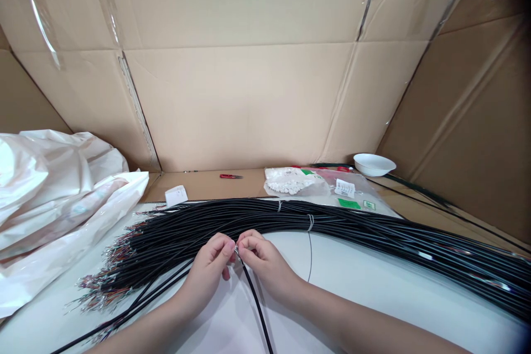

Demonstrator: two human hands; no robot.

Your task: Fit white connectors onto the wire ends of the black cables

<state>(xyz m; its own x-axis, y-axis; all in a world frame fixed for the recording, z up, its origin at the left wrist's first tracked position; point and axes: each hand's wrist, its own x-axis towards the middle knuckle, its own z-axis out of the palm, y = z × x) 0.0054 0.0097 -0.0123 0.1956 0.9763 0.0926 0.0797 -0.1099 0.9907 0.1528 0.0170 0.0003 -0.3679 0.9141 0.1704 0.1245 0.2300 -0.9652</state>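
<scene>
Cable [256, 301], black, one: lies mid-worktop [352, 276], its body running toward the near edge, its bare wire end [237, 251] held up between two hands. Left hand [228, 251]: thumb and finger pinched together on the wire end. Right hand [244, 249]: fingertips likewise closed on it, just beside the left. Bundle [232, 213] of black cables: laid along the far edge and out past the right edge, pale ties [311, 223] around it, coloured wires [118, 254] fanned at its left end. Plastic sheet [62, 193], white, crumpled: left edge. Slip [176, 196], white: far edge, left part. Red tool [231, 176], small: on cardboard [199, 182] beyond the far edge. Bag [286, 185] of white pieces: far edge, right of middle. Bowl [374, 165], white: beyond the far right corner.
</scene>
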